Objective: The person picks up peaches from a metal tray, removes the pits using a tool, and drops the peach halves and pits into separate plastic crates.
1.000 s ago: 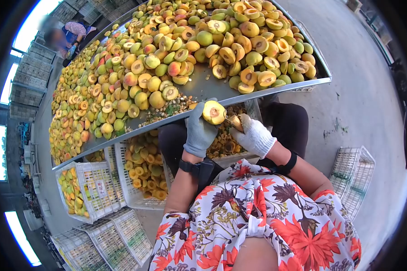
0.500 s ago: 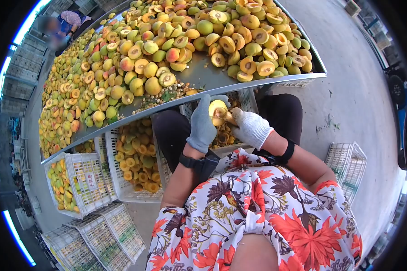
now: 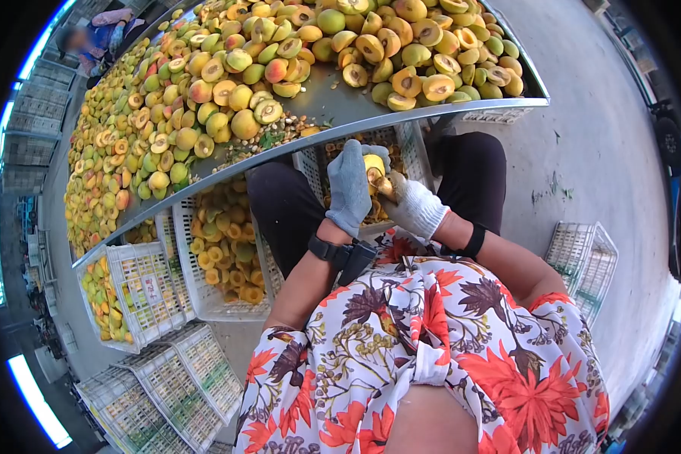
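Note:
In a grey glove, my left hand (image 3: 349,189) is closed around a yellow peach half (image 3: 373,164), its cut side turned to the right. My right hand (image 3: 415,207), in a white knitted glove, grips a small brownish tool (image 3: 385,185) with a wooden-looking handle. The tool's tip meets the cut face of the fruit; its exact shape is hidden. Both hands are between my knees, just below the metal table's edge (image 3: 310,141). Under them stands a crate (image 3: 414,147) holding scooped-out bits.
Heaped halved peaches (image 3: 227,91) cover much of the table, with loose pits near its edge. Left of my legs, a white crate (image 3: 193,261) holds hollowed halves. More crates (image 3: 163,386) lie lower left, another crate (image 3: 583,261) at right. A person (image 3: 102,41) sits far left.
My view has shifted slightly. The peach half has turned in my left hand, its cut face now angled more to the right, with the tool still against it.

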`<state>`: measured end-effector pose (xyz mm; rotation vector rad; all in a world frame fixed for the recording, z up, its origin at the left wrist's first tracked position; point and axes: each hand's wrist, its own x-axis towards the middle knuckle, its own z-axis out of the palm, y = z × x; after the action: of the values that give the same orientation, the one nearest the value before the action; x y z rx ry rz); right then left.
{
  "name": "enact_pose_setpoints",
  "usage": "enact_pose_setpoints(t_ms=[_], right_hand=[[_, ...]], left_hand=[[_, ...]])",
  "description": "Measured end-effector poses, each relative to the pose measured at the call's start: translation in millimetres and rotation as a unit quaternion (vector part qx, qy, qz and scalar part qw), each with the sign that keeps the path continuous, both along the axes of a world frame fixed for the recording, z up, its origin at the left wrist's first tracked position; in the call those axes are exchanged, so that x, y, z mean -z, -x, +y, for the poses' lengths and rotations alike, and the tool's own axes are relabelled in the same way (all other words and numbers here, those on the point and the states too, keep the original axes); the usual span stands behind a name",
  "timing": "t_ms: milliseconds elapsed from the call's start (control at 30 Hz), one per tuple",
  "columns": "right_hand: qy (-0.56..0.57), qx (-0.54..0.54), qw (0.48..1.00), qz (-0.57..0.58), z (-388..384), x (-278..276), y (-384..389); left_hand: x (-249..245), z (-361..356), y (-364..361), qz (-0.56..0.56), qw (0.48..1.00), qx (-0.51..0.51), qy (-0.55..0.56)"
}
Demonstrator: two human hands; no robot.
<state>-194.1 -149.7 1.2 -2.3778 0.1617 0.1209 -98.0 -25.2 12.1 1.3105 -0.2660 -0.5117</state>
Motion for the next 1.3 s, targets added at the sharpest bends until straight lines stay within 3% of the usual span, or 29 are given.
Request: enact_pose_setpoints(t_ms=[67,167,300,333,500,533,567,633,733,900,933,1033,1067,1167,1200,1300], right_hand=[[0.003,0.005,1.000,-0.009,0,5,3],[-0.001,0.001,1.000,0.010,-2,7,0],[-0.204,0.028,0.978,0.017,15,32,-6],[-0.198,0.031,0.980,0.020,15,30,-8],[-0.182,0.029,0.978,0.097,8,2,-7],[-0.180,0.007,0.981,0.067,8,4,-8],[-0.241,0.001,0.960,0.144,4,2,-7],[-0.356,-0.009,0.887,0.294,-3,-12,-6],[-0.527,0.005,0.796,0.300,-5,-17,2],[-0.701,-0.006,0.607,0.375,-16,-12,3],[-0.705,-0.003,0.609,0.363,-18,2,5],[-0.640,-0.008,0.698,0.321,-17,13,9],[-0.538,-0.019,0.780,0.319,-20,4,10],[-0.408,-0.097,0.883,0.211,-18,-11,10],[-0.408,-0.073,0.867,0.275,-22,-22,9],[-0.640,0.029,0.714,0.281,-18,10,14]], left_hand=[[2,-2,2,0.080,0.997,-0.011,0.011],[3,-1,1,0.030,0.999,-0.006,-0.030],[1,-11,0,0.059,0.995,-0.083,0.004],[1,-12,0,0.086,0.992,-0.090,0.014],[1,-2,-8,0.037,0.999,-0.005,0.027],[4,-1,-9,0.011,1.000,0.010,0.011],[6,0,-11,-0.016,1.000,0.024,-0.002],[8,2,-12,0.067,0.995,0.073,0.033],[10,4,-10,0.145,0.978,0.107,0.101],[10,1,-4,0.198,0.957,0.111,0.178],[11,0,-4,0.189,0.961,0.117,0.166],[18,-2,-2,0.180,0.966,0.121,0.141],[20,-3,0,0.190,0.965,0.114,0.137],[26,-6,-1,0.154,0.972,0.123,0.125],[27,-7,-2,0.138,0.974,0.127,0.124],[16,-12,-2,0.080,0.990,0.081,0.089]])
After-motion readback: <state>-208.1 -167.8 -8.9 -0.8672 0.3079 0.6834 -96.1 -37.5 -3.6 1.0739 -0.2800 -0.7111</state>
